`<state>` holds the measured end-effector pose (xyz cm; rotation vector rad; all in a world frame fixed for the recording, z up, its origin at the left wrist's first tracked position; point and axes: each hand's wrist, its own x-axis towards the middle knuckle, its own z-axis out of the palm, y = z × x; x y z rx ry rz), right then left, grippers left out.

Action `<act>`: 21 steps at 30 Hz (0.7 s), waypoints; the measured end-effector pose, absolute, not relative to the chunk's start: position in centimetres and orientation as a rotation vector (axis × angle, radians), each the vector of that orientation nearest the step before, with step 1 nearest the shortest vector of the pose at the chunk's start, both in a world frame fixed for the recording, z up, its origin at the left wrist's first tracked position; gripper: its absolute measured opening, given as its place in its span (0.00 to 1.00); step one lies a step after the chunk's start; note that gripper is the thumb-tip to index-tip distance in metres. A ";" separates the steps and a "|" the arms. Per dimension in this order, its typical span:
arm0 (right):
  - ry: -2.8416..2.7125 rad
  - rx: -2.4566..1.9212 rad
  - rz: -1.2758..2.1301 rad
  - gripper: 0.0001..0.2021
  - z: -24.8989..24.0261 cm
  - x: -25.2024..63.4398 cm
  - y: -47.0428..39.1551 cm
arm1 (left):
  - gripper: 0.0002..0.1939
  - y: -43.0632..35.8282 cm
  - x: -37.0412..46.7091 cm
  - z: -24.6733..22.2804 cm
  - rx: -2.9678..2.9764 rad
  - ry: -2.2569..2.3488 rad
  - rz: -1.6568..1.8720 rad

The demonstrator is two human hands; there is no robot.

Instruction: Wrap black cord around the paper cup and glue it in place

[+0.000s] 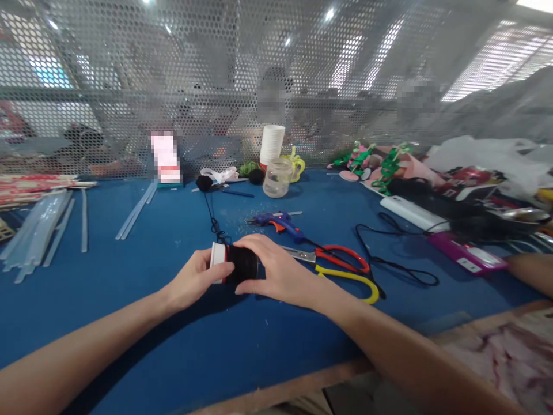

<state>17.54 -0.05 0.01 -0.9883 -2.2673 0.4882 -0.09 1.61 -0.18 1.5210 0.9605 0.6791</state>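
Note:
A white paper cup [219,256] lies on its side in my hands, with a thin red band and black yarn [244,265] wound round much of its wall. My left hand [196,276] grips the white rim end, thumb on the near side. Around the black-wound end curve the fingers and thumb of my right hand [276,268]. A loose black strand [216,230] runs from behind the cup to a black yarn ball [204,183]. Just beyond my right hand lie scissors [341,259] with red and yellow handles, and a blue glue gun [280,223].
Glue sticks [37,230] lie at left. Behind stand a clear jar [277,178], stacked white cups [272,143] and a phone-like bright screen [165,153]. At right are a purple-and-white power strip [464,253], a black cord [406,268] and green craft pieces [391,167]. Another person's arm [533,274] rests there.

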 end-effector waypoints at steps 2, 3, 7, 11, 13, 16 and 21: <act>-2.246 -0.967 0.523 0.25 0.3 17.4 -0.3 | 0.10 1.4 0.0 0.0 1.642 0.975 0.644; -2.239 -0.956 0.534 0.25 0.3 17.4 -0.3 | 0.09 1.2 0.0 0.1 1.689 0.976 0.624; -2.236 -0.930 0.568 0.24 0.3 17.3 -0.4 | 0.09 0.9 0.1 0.1 1.797 0.966 0.552; -2.254 -0.926 0.592 0.28 0.2 17.2 -0.3 | 0.10 0.9 0.0 -0.2 1.864 0.937 0.499; -2.266 -0.922 0.604 0.30 0.1 17.1 -0.3 | 0.10 0.9 0.1 -0.3 1.893 0.922 0.479; -2.276 -0.899 0.627 0.31 0.2 16.9 -0.3 | 0.09 0.9 0.1 -0.3 1.916 0.895 0.481; -2.073 -1.019 0.629 0.18 1.0 17.9 0.6 | 0.10 0.9 0.1 -0.5 1.931 0.872 0.538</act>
